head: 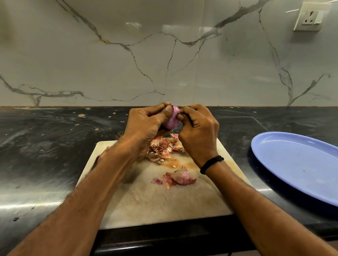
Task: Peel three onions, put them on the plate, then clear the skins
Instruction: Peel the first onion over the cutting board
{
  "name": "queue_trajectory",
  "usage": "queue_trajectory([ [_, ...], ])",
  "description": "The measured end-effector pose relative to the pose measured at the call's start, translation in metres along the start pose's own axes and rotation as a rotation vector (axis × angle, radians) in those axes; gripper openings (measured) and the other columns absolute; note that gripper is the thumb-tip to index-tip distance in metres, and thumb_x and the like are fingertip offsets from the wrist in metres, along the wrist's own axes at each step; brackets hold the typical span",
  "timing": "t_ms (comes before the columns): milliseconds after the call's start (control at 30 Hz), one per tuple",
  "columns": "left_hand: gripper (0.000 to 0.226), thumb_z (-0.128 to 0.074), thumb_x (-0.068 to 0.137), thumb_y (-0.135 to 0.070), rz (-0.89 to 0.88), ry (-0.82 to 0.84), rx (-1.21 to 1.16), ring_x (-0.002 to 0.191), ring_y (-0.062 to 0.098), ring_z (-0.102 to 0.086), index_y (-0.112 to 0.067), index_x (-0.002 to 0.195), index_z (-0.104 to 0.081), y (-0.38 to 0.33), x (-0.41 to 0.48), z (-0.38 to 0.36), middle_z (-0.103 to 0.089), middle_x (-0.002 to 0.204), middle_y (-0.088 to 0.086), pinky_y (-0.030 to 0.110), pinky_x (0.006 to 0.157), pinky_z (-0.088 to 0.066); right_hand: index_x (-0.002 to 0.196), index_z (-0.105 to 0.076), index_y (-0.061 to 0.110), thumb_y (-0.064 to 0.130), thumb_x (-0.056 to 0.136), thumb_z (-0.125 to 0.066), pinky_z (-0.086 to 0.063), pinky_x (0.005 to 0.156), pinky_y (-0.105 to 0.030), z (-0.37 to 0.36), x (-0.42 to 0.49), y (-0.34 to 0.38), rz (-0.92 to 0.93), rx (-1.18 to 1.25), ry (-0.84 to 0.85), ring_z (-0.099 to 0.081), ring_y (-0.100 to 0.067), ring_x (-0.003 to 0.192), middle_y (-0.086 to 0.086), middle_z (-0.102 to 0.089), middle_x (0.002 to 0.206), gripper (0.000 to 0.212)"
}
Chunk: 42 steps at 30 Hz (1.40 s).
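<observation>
A pale marble wall [109, 52] with grey veins fills the upper half of the frame. Below it a black, glossy counter [31, 147] runs from the left edge to the right edge, speckled with pale spots toward the back.

At the right edge, lying on the counter, is a blue oval plate [295, 156], cut off by the frame. Its face shows only one tiny pinkish fleck near the middle. It sits just beside the cutting board, apart from it.

The beige cutting board [154, 203] lies in the lower centre, its near edge at the counter's front lip. Both forearms reach over it from the bottom of the frame and cover its left side and right corner.

Above the far end of the board, in the middle of the frame, the left hand [144, 124] has its fingers curled round the onion [171, 120], with the thumb pressed on its upper part. The right hand [198, 134] meets it from the right, with finger and thumb pinching at the onion's upper right side. The onion is pale purple and is held off the board between the two hands, which hide most of it.

Under the hands a heap of dry onion skins [162, 149] rests on the board. Closer to the camera lies a larger curled skin piece [181, 177], with a small purple scrap [157, 181] just to its left.

A pinkish rounded thing [101, 156] peeks out at the board's left edge behind the left forearm, too hidden to identify.

A white wall socket [311, 16] sits in the upper right corner. A black wristband [211, 164] circles the right wrist.
</observation>
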<state>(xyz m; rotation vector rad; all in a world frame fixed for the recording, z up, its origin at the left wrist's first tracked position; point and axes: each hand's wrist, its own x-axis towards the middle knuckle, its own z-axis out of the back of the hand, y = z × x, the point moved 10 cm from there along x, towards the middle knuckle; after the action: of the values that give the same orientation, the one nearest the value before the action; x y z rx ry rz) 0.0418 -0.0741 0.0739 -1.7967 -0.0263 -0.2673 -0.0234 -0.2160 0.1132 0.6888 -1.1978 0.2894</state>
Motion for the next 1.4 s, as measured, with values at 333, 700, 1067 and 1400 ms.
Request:
queue_trajectory([
  [333, 0.027, -0.071, 0.088, -0.021, 0.121, -0.025, -0.107, 0.083, 0.029, -0.077, -0.003, 0.108, -0.074, 0.010, -0.002, -0.003, -0.076, 0.102, 0.017, 0.043, 0.072, -0.064, 0.098, -0.063, 0.005, -0.001, 0.093, -0.052, -0.049, 0.071, -0.012, -0.004, 0.000, -0.024, -0.267, 0.127, 0.050, -0.060, -0.013, 0.083, -0.003, -0.065, 0.092, 0.013],
  [700, 0.016, -0.069, 0.091, -0.021, 0.001, -0.078, -0.045, 0.091, 0.029, -0.075, -0.012, 0.103, -0.075, 0.000, 0.002, 0.009, -0.074, 0.106, 0.012, 0.033, 0.068, -0.063, 0.100, -0.072, 0.006, 0.008, 0.090, -0.067, -0.045, 0.082, -0.007, -0.008, 0.003, -0.004, -0.064, 0.100, 0.052, -0.057, -0.008, 0.090, -0.007, -0.065, 0.098, 0.012],
  [1067, 0.030, -0.074, 0.087, -0.023, -0.125, -0.126, 0.140, 0.096, 0.018, -0.074, -0.013, 0.115, -0.074, -0.009, -0.002, 0.010, -0.074, 0.108, 0.005, 0.032, 0.074, -0.063, 0.092, -0.074, 0.001, 0.003, 0.086, -0.070, -0.049, 0.076, -0.013, -0.004, 0.002, 0.003, 0.031, 0.030, 0.024, -0.061, -0.016, 0.080, -0.009, -0.067, 0.089, 0.008],
  [1400, 0.017, -0.073, 0.088, -0.025, -0.027, -0.109, 0.021, 0.090, 0.027, -0.076, -0.014, 0.100, -0.077, -0.002, -0.003, 0.008, -0.075, 0.103, 0.013, 0.034, 0.070, -0.063, 0.088, -0.062, 0.000, 0.006, 0.081, -0.041, -0.039, 0.074, -0.023, -0.018, -0.001, 0.022, 0.151, -0.085, 0.140, -0.049, -0.021, 0.082, -0.012, -0.058, 0.088, 0.023],
])
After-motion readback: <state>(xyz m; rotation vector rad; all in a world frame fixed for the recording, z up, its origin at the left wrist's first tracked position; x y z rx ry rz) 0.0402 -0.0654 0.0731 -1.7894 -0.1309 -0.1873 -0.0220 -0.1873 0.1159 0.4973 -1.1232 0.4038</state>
